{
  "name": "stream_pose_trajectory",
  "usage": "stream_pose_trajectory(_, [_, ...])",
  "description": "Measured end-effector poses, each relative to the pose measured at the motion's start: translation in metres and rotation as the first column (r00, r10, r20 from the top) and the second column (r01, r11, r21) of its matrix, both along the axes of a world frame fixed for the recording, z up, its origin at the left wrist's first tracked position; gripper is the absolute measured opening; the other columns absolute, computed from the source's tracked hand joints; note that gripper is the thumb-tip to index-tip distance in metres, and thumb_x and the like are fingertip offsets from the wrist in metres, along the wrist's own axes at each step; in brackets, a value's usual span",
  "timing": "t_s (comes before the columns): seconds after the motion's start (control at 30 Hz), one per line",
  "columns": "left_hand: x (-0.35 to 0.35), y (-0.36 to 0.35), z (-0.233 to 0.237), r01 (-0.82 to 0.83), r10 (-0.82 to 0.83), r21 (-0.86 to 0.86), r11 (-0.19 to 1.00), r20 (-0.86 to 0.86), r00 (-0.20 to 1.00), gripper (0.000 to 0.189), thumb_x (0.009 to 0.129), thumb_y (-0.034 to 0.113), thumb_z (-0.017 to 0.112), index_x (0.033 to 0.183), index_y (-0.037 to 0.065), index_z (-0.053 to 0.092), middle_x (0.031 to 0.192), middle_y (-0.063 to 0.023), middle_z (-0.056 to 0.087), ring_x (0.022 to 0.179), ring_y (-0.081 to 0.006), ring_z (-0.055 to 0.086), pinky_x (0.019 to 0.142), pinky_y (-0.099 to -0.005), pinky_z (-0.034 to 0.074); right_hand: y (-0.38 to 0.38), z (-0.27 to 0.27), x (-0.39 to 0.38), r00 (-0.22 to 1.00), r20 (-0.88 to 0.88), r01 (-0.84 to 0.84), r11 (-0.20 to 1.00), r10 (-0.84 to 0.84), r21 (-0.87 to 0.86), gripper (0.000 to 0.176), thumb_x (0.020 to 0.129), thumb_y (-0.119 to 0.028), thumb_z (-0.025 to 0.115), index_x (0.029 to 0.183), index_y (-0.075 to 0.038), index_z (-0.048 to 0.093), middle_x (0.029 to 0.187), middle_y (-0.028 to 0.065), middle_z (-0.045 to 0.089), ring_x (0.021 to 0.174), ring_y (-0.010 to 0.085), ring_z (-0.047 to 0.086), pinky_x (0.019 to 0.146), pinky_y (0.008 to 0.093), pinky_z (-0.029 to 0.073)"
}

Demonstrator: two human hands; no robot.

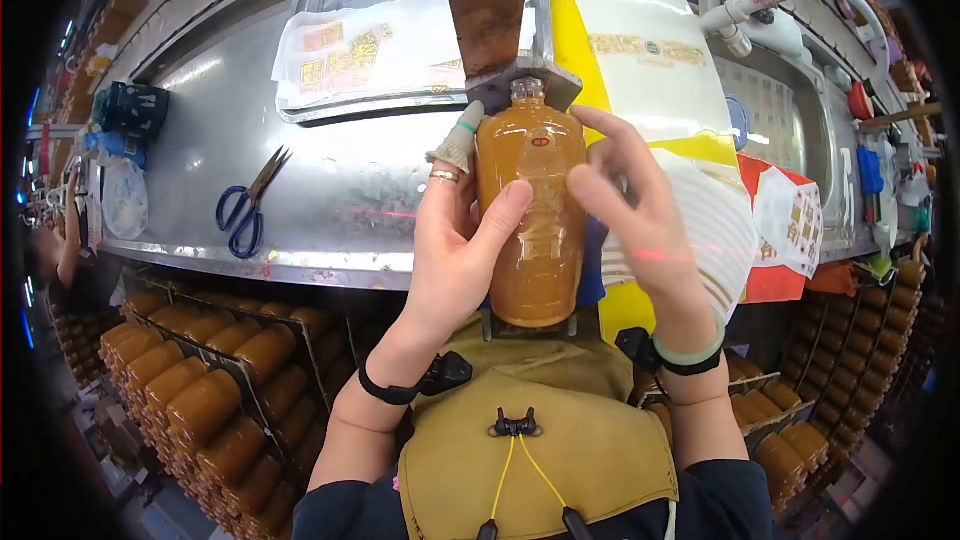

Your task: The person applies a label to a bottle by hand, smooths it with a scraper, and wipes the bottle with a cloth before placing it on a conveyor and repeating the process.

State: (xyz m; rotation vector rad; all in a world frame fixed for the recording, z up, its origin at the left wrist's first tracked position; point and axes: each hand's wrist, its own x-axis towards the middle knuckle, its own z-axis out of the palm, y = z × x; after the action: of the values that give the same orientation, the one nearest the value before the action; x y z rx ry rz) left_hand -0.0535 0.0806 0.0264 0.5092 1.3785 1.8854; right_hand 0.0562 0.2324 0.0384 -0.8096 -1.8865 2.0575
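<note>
Glossy amber bottle (538, 230) – probably slick, rigid, breakable; best cradled round its body. Left fingers (512, 204) grip its side; right fingers (618, 134) loosely open, contact unclear.

Both forearms (365, 410) are stretched forward; the left hand (452, 235) is curved, thumb (508, 205) angled inward, and here the right hand (640, 205) is held opposite, loosely parted, index finger (612, 127) extended.

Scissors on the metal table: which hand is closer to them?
Left. The left hand is at the bottle, on the side nearer the scissors; the right hand is at the bottle's opposite side, farther away.
</note>
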Motion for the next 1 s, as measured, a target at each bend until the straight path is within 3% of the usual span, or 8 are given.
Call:
stream_pose_trajectory(0.2, [-0.001,0.000,-0.004,0.005,-0.006,-0.012,1.000,-0.048,0.999,0.077,0.097,0.005,0.068,0.158,-0.004,0.023,0.148,-0.0174,0.047,0.132,-0.0217,0.052,0.111,-0.0366,0.044,0.029,0.013,-0.002,0.982,-0.165,0.100,0.993,-0.089,0.061,0.034,0.093,0.000,0.067,0.126,0.002,0.057,0.105,0.0023,0.058,0.095,0.0081,0.054,0.086,0.0245,0.047])
stream_pose_trajectory(0.33, [0.004,0.004,0.005,-0.030,0.024,-0.058,0.998,-0.112,0.993,0.082,0.091,0.001,0.072,0.157,-0.004,0.024,0.146,-0.0169,0.048,0.131,-0.0225,0.053,0.110,-0.0378,0.045,0.050,0.038,-0.021,0.953,-0.285,0.029,0.910,0.099,0.414,0.021,0.093,0.010,0.058,0.110,0.003,0.065,0.108,0.0064,0.061,0.094,0.0135,0.061,0.085,0.0253,0.049])
stream_pose_trajectory(0.4, [0.005,0.005,0.008,-0.039,0.039,-0.065,0.997,-0.007,0.999,0.083,0.091,0.001,0.072,0.157,-0.004,0.023,0.145,-0.0166,0.048,0.131,-0.0221,0.054,0.109,-0.0374,0.046,0.052,0.058,-0.029,0.982,-0.004,-0.093,0.500,0.189,0.861,0.034,0.086,0.011,0.062,0.118,0.000,0.066,0.107,0.0104,0.063,0.103,0.0200,0.064,0.089,0.0318,0.049])
stream_pose_trajectory(0.67, [0.006,0.005,0.006,-0.031,0.029,-0.074,0.997,-0.028,0.999,0.080,0.090,0.001,0.072,0.155,-0.004,0.025,0.142,-0.0161,0.050,0.127,-0.0202,0.055,0.107,-0.0362,0.047,0.030,0.055,-0.049,0.875,-0.011,-0.180,0.346,0.483,0.921,0.031,0.080,0.009,0.067,0.108,-0.003,0.070,0.091,0.0087,0.067,0.087,0.0306,0.063,0.076,0.0376,0.052])
stream_pose_trajectory(0.77, [0.007,0.007,0.006,-0.030,0.029,-0.095,0.995,-0.014,0.999,0.080,0.090,0.002,0.072,0.155,-0.003,0.026,0.141,-0.0160,0.051,0.127,-0.0202,0.055,0.107,-0.0359,0.047,0.047,0.057,-0.061,0.964,-0.019,0.024,-0.015,0.267,1.000,0.029,0.078,0.008,0.069,0.103,-0.005,0.071,0.095,0.0091,0.069,0.086,0.0293,0.063,0.075,0.0382,0.052])
stream_pose_trajectory(0.8, [0.007,0.007,0.006,-0.046,0.042,-0.088,0.995,-0.047,0.998,0.079,0.090,0.002,0.072,0.155,-0.003,0.027,0.141,-0.0159,0.051,0.127,-0.0204,0.055,0.107,-0.0359,0.047,0.045,0.059,-0.060,0.964,-0.018,0.023,-0.015,0.266,1.000,0.029,0.078,0.008,0.069,0.103,-0.005,0.071,0.095,0.0091,0.069,0.086,0.0293,0.063,0.075,0.0382,0.052])
stream_pose_trajectory(0.9, [0.004,0.005,0.005,-0.024,0.005,-0.116,0.993,-0.163,0.987,0.079,0.089,0.001,0.071,0.154,-0.004,0.027,0.141,-0.0161,0.051,0.128,-0.0208,0.055,0.108,-0.0363,0.046,0.025,0.055,-0.048,0.885,-0.091,-0.147,0.460,0.456,0.876,0.030,0.077,0.009,0.068,0.102,-0.006,0.073,0.091,0.0088,0.070,0.085,0.0287,0.062,0.074,0.0385,0.052])
stream_pose_trajectory(1.0, [0.008,0.008,0.006,-0.064,0.059,-0.074,0.995,-0.071,0.996,0.079,0.089,0.001,0.071,0.155,-0.004,0.026,0.142,-0.0165,0.050,0.129,-0.0211,0.054,0.108,-0.0368,0.046,0.040,0.040,-0.054,0.952,-0.139,0.049,0.311,0.274,0.949,0.029,0.079,0.008,0.069,0.104,-0.005,0.073,0.091,0.0085,0.070,0.087,0.0291,0.063,0.075,0.0384,0.052])
